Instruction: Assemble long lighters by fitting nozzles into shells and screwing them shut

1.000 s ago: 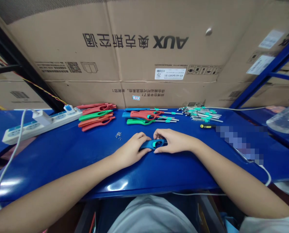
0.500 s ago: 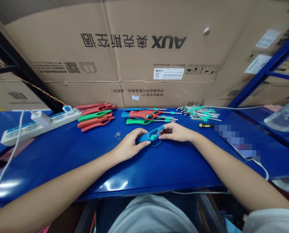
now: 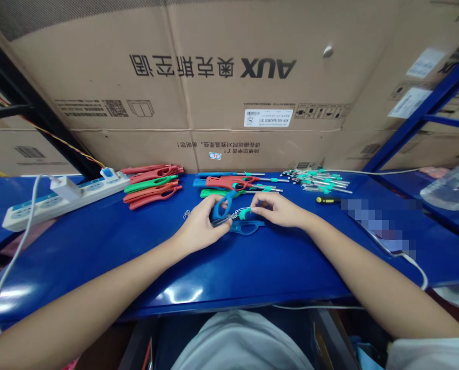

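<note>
Left hand (image 3: 202, 226) grips raised blue piece (image 3: 219, 209), right hand (image 3: 277, 209) pinches green part (image 3: 245, 213) between them; lower blue piece (image 3: 248, 230) runs left-right, nearer left hand

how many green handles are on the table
2: one green handle in the left stack, another green handle at the near side of the middle group, partly behind the left hand. More could be hidden underneath.

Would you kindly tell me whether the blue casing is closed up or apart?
Apart: the left hand holds an upper blue piece, while a lower blue piece shows separately beneath.
</note>
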A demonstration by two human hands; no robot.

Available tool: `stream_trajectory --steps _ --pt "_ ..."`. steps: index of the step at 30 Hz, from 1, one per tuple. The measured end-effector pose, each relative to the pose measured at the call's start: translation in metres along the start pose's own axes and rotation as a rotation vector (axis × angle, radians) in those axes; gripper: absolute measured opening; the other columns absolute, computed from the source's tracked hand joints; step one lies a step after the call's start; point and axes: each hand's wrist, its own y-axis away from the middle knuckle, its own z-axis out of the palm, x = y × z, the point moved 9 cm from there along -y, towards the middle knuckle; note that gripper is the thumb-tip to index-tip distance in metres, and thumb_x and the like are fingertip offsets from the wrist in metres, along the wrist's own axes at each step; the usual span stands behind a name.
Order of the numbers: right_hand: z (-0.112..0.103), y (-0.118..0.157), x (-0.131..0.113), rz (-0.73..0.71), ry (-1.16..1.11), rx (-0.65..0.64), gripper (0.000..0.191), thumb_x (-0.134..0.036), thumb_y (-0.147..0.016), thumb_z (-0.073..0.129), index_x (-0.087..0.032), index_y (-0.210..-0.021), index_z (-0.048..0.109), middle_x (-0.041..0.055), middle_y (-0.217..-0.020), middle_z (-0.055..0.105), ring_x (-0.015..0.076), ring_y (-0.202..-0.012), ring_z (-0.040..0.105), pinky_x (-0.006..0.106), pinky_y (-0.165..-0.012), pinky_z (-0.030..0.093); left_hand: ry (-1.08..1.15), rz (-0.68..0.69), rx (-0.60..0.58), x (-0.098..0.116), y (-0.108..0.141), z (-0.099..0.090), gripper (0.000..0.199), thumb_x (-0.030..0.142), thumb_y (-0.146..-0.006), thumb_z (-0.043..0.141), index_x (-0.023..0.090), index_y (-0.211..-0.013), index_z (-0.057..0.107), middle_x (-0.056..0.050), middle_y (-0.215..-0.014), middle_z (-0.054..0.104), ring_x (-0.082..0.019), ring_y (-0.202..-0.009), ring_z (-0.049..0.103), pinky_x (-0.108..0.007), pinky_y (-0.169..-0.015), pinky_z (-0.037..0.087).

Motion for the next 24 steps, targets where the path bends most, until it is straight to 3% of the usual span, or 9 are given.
stream_trajectory --steps 2,5,8,12,16,18,21,22,24 --pt "0.0 0.0 -0.004 -0.017 -0.003 0.001 0.021 -0.038 -0.095 0.055 -0.019 -0.09 0.059 0.0021 -0.086 0.062 0.0152 -0.071 0.056 0.029 -0.067 0.045 -0.123 0.025 -0.071 -0.001 0.0 0.005 0.034 0.028 -0.079 0.071 0.018 -0.109 0.061 -0.008 -0.109 0.064 -0.022 -0.099 0.063 -0.037 -0.09 0.05" --pt "-0.002 0.001 -0.009 -0.011 -0.006 0.016 0.019 -0.037 -0.095 0.055 -0.019 -0.089 0.059 0.0017 -0.085 0.062 0.0151 -0.071 0.056 0.028 -0.067 0.045 -0.153 0.035 -0.133 -0.006 -0.001 0.011 0.015 0.03 -0.085 0.065 0.017 -0.091 0.067 -0.006 -0.093 0.065 -0.019 -0.084 0.063 -0.031 -0.078 0.05" --pt "-0.009 0.001 -0.01 -0.024 0.044 0.027 0.019 -0.035 -0.093 0.056 -0.018 -0.085 0.059 0.0019 -0.083 0.061 0.0153 -0.072 0.055 0.028 -0.068 0.043 -0.136 0.03 -0.154 -0.011 -0.005 0.007 0.022 0.037 -0.087 0.064 0.016 -0.078 0.065 -0.005 -0.083 0.064 -0.018 -0.076 0.061 -0.029 -0.072 0.048" --pt "-0.034 0.004 0.002 -0.013 0.045 0.089 0.022 -0.039 -0.089 0.06 -0.019 -0.081 0.057 0.0017 -0.08 0.059 0.0159 -0.071 0.053 0.029 -0.068 0.042 -0.217 0.031 -0.169 -0.019 -0.015 -0.019 0.026 0.041 -0.085 0.066 0.016 -0.078 0.067 -0.006 -0.084 0.066 -0.02 -0.079 0.062 -0.031 -0.074 0.047" --pt "-0.053 0.009 0.016 0.109 -0.071 0.127 0.029 -0.049 -0.086 0.063 -0.022 -0.082 0.056 -0.0011 -0.073 0.055 0.0139 -0.061 0.048 0.028 -0.059 0.039 -0.25 -0.068 -0.054 -0.024 -0.022 -0.047 0.033 0.049 -0.083 0.066 0.017 -0.083 0.073 -0.006 -0.086 0.066 -0.021 -0.078 0.06 -0.034 -0.074 0.048" --pt "-0.046 0.008 0.008 0.1 -0.17 0.084 0.031 -0.052 -0.085 0.065 -0.022 -0.083 0.057 -0.0001 -0.079 0.058 0.0122 -0.059 0.048 0.027 -0.057 0.041 -0.085 -0.145 -0.07 -0.02 -0.02 -0.04 0.038 0.052 -0.085 0.064 0.018 -0.097 0.075 -0.006 -0.092 0.07 -0.022 -0.082 0.063 -0.035 -0.078 0.05" --pt "-0.021 0.006 -0.015 0.017 -0.339 -0.013 0.034 -0.052 -0.085 0.066 -0.019 -0.085 0.057 0.0055 -0.107 0.064 0.0095 -0.061 0.054 0.027 -0.057 0.046 0.246 -0.243 -0.158 -0.009 -0.012 -0.006 0.044 0.054 -0.087 0.064 0.017 -0.109 0.074 -0.007 -0.1 0.075 -0.024 -0.09 0.068 -0.038 -0.086 0.053" --pt "-0.011 0.005 -0.02 0.009 -0.376 -0.057 0.034 -0.052 -0.085 0.067 -0.019 -0.087 0.057 0.0062 -0.109 0.064 0.0093 -0.06 0.055 0.027 -0.056 0.046 0.33 -0.258 -0.179 -0.005 -0.009 0.005 0.046 0.055 -0.086 0.065 0.017 -0.11 0.074 -0.007 -0.101 0.075 -0.025 -0.094 0.068 -0.04 -0.088 0.053" --pt "0.008 0.005 -0.025 0.032 -0.407 -0.145 0.035 -0.052 -0.086 0.067 -0.019 -0.09 0.057 0.0037 -0.094 0.065 0.0101 -0.058 0.058 0.025 -0.053 0.046 0.436 -0.263 -0.199 0.001 -0.006 0.021 0.047 0.056 -0.083 0.067 0.017 -0.108 0.074 -0.009 -0.104 0.076 -0.028 -0.1 0.068 -0.042 -0.091 0.053"
